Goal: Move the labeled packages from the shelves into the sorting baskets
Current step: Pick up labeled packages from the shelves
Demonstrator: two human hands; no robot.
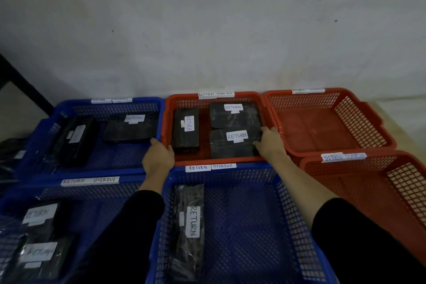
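Three black packages [235,144] in the red basket [169,104], left hand [159,159] curled over its near-left rim, right hand [270,143] pinching the near-right package's edge

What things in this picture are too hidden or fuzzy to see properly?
Head view:
- Left hand: fingertips curl over the red basket rim, out of sight.
- Right hand: fingertips hidden on a package; its grip is unclear.
- Label on the near right basket: writing too blurred to read.
- Bottom-left packages: cut off by the picture's edge.
- Shelves: not in view.
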